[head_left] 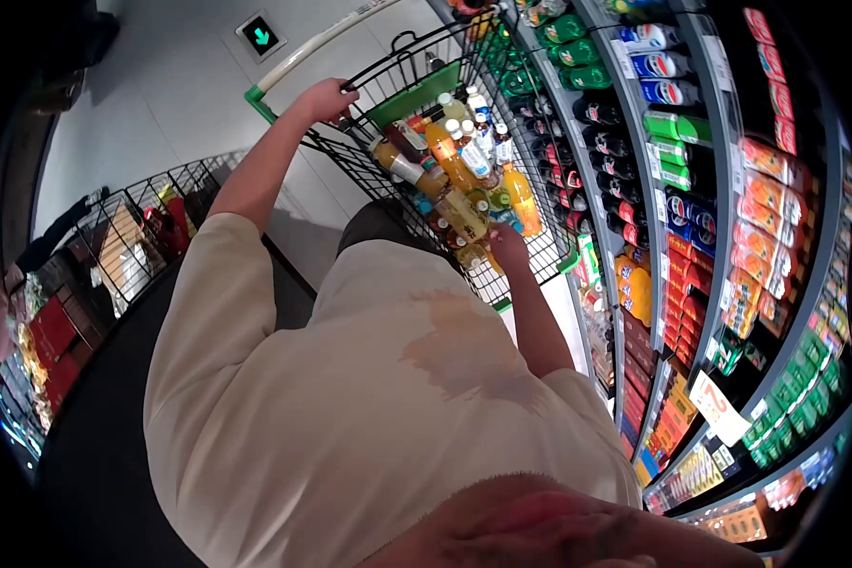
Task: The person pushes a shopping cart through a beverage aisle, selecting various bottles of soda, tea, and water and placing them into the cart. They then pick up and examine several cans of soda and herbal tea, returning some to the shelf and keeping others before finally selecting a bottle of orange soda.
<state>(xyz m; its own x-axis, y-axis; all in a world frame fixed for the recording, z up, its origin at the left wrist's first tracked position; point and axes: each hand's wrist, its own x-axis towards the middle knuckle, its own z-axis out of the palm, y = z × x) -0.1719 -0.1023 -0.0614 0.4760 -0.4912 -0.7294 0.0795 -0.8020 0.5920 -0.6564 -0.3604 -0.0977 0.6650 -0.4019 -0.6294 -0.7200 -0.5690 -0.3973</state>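
Note:
My left hand (328,100) is closed on the black wire rim of a shopping cart (350,156), near its green-trimmed handle. Inside the cart, my right hand (509,248) is closed at the end of a bottle (464,216) with a pale brownish label; my fingers are partly hidden. Around that bottle lie several other drinks. Among them are an orange juice bottle (521,201), another orange bottle (448,156) and a group of white-capped bottles (476,156).
Drink shelves (658,170) curve along the right, holding cola, green soda and orange packs. A price sign (719,409) sticks out low on them. At left stands another wire basket (128,246) with goods. A lit green arrow sign (261,37) is on the grey tiled floor (199,104).

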